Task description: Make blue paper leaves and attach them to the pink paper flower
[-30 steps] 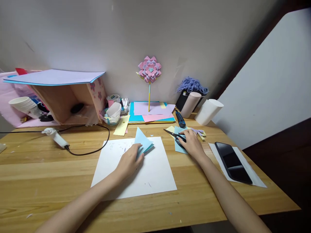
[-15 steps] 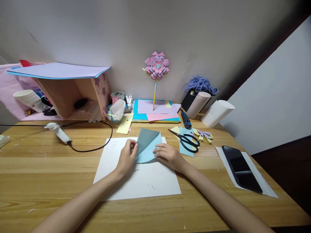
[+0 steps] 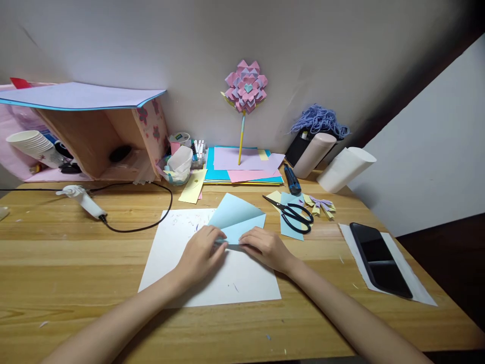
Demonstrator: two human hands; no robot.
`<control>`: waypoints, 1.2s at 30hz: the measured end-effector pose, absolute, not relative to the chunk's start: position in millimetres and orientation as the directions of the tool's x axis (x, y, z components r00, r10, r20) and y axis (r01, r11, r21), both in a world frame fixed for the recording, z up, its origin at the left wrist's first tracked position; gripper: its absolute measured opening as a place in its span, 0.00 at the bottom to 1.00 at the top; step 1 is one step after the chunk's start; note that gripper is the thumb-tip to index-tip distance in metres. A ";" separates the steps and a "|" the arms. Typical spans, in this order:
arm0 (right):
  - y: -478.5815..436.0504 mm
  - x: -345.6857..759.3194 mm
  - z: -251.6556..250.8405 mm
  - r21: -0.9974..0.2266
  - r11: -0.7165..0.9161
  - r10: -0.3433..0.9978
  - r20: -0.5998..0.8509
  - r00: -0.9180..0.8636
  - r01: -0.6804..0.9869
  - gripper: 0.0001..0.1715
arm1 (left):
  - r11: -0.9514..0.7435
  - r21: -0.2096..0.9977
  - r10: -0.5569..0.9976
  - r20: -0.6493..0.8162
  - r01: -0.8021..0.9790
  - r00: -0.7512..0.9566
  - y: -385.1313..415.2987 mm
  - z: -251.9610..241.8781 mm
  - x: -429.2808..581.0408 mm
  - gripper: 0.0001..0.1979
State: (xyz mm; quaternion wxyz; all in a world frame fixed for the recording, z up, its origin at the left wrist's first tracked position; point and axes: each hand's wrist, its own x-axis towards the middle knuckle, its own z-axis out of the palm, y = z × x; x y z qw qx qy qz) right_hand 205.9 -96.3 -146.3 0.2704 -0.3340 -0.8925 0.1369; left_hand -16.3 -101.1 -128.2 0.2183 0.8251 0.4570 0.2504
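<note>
A light blue paper (image 3: pixel 238 218), partly folded, lies on a large white sheet (image 3: pixel 170 253) in the middle of the wooden desk (image 3: pixel 76 263). My left hand (image 3: pixel 202 255) presses its near left edge with curled fingers. My right hand (image 3: pixel 265 247) pinches and flattens the near right edge. The fingertips of both hands meet along the fold. Black scissors (image 3: pixel 293 215) rest just right of the sheet on a blue paper scrap (image 3: pixel 290 230).
A black phone (image 3: pixel 379 258) lies on white paper at the right. A glue gun (image 3: pixel 83 199) with a black cable sits left. Coloured paper stack (image 3: pixel 242 169), paper flower (image 3: pixel 246 91), utility knife (image 3: pixel 291 179), white cups (image 3: pixel 344 169) and a cardboard box (image 3: pixel 94 146) line the wall.
My right hand left the scissors and came to the blue paper. Both hands turned the paper over and now press its near edge down flat on the white sheet.
</note>
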 end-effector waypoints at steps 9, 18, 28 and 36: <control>-87.4 200.7 -142.5 -0.682 0.403 0.909 0.218 -0.356 0.611 0.10 | -0.349 0.751 0.906 0.117 0.560 0.407 -86.8 -132.0 -30.8 0.07; -72.8 194.2 -147.4 -0.617 0.253 0.967 0.154 -0.201 0.745 0.13 | -0.247 0.705 0.964 0.109 0.664 0.243 -82.4 -136.7 -30.9 0.11; -67.7 192.0 -154.2 -0.415 0.310 0.945 0.229 -0.232 0.855 0.13 | -0.197 0.613 0.980 0.128 0.765 0.149 -79.9 -135.5 -32.0 0.15; -68.1 189.1 -154.5 -0.375 0.295 0.949 0.222 -0.224 0.879 0.13 | -0.208 0.570 0.978 0.129 0.795 0.164 -75.7 -137.6 -36.2 0.19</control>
